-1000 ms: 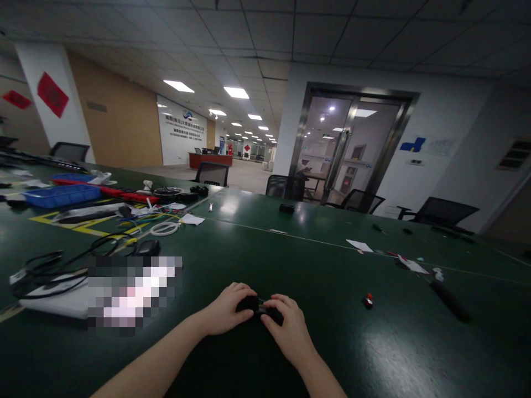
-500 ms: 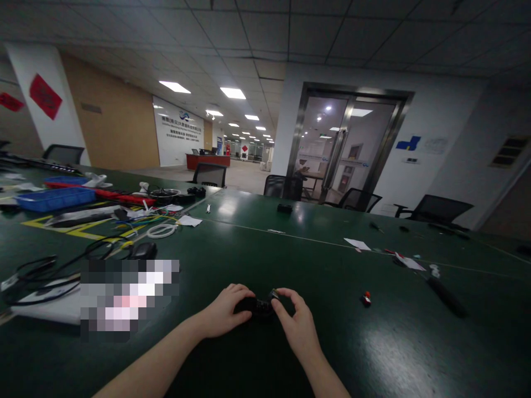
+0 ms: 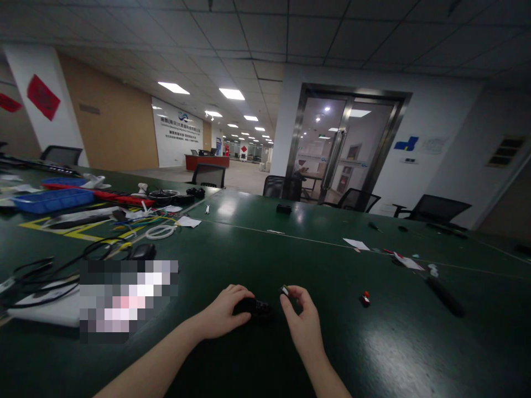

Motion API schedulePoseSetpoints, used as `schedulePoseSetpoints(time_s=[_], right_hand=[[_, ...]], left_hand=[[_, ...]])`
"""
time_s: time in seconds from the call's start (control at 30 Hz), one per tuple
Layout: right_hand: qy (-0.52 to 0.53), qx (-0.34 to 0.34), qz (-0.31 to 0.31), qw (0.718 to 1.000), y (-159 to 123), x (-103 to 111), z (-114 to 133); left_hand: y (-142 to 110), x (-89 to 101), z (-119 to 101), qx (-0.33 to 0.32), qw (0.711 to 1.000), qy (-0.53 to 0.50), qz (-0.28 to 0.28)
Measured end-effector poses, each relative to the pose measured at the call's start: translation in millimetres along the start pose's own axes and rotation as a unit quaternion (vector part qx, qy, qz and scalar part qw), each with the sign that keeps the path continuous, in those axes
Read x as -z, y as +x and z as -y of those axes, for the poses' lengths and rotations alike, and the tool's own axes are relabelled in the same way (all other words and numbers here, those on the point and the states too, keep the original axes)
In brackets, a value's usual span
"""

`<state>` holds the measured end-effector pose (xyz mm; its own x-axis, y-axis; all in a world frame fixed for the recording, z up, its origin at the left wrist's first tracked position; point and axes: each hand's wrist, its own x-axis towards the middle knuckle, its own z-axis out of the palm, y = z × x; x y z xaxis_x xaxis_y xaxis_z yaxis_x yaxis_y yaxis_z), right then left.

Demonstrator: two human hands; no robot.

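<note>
My left hand (image 3: 231,310) is closed round the near end of a small black object (image 3: 261,308), whose dark colour hides its details against the table. Between the thumb and fingertips of my right hand (image 3: 302,310) is a small dark piece with a pale face (image 3: 284,291). That piece is held up to the right of the black object, with a gap between them. Farther right, a small red and orange piece (image 3: 365,299) lies on the green table (image 3: 232,254).
On the left are a white case (image 3: 50,309), black cables, a computer mouse (image 3: 143,252), a coiled white tube (image 3: 161,231) and a blue tray (image 3: 53,200). A black-handled tool (image 3: 444,296) lies right. A small black block (image 3: 284,209) stands at the far edge.
My right hand has drawn the small pale-faced piece away from the black object, a little to the right and up. My left hand stays on the black object.
</note>
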<state>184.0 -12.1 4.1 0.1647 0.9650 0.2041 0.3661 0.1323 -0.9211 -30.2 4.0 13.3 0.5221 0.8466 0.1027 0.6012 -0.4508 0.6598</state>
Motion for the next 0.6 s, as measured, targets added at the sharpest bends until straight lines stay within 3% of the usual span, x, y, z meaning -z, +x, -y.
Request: schedulePoseSetpoints(time_s=[0.37,0.6], right_hand=[[0.017,0.016,-0.028,0.999,3.9,-3.8,-11.8],[0.016,0.000,-0.013,1.000,1.3,-0.9,-6.5]], left_hand=[[0.1,-0.2,0.6,0.002,1.000,0.006,0.003],[0.0,-1.5,3.8,-0.003,1.000,-0.003,-0.001]])
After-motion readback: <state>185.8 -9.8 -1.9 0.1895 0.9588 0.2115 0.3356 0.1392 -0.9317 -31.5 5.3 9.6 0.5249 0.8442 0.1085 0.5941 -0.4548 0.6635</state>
